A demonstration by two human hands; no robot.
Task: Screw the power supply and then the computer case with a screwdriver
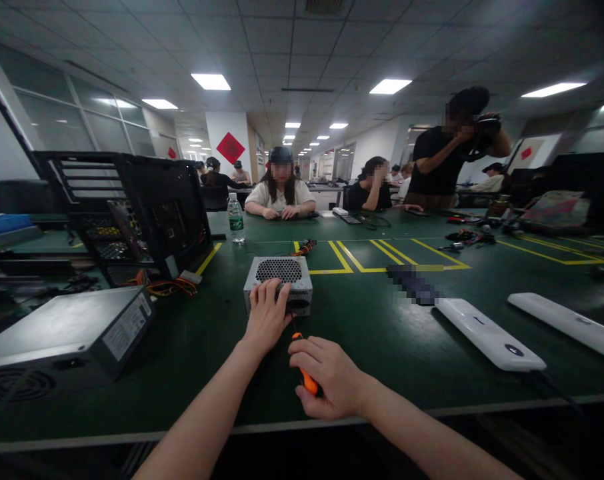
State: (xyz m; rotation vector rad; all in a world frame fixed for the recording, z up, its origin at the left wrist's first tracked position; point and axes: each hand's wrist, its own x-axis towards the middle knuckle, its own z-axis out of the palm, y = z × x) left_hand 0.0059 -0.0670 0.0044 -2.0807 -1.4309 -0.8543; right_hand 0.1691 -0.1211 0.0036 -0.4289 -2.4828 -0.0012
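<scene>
A grey metal computer power supply (302, 280) with a honeycomb vent on top sits on the green table in front of me. My left hand (268, 312) lies over its front left edge, fingers on top and thumb down by the front face, holding it. In my right hand (329, 377) is an orange and black screwdriver (309, 381), its handle wrapped by the fingers. The thin shaft points up at the power supply's front face. Whether the tip touches a screw I cannot tell. A bundle of coloured cables (306, 247) comes out behind the unit.
To the left stand a black computer case (127, 213) and a larger power supply (67, 333). A water bottle (236, 220) is farther back. White devices (489, 333) lie at right. Across the table sits a person (281, 193); another person (439, 160) stands with a camera.
</scene>
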